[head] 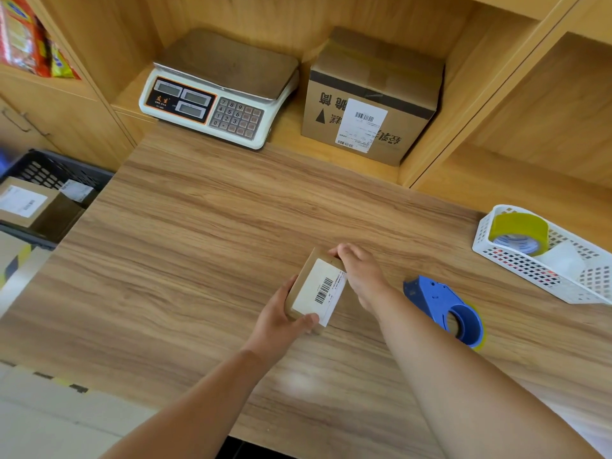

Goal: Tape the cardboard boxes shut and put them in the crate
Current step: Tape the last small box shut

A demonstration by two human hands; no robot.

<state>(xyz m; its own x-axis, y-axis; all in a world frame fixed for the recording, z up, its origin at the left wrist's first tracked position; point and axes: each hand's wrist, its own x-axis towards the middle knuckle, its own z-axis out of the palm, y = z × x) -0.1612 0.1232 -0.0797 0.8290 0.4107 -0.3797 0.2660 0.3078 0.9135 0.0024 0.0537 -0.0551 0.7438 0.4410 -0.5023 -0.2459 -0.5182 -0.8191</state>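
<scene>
Centrally, left hand point(277, 321) and right hand point(361, 276) hold box point(315, 290); crate point(49, 167) beyond edge.

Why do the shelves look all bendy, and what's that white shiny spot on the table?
Head view: the wide-angle lens bows the wooden shelves near the edges; the pale patch on the table is glare; the small cardboard box in the middle looks sharp, the snack packets at top left blurry.

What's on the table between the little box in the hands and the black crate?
Nothing. The head view shows only bare wooden table between the little box and the black crate.
</scene>
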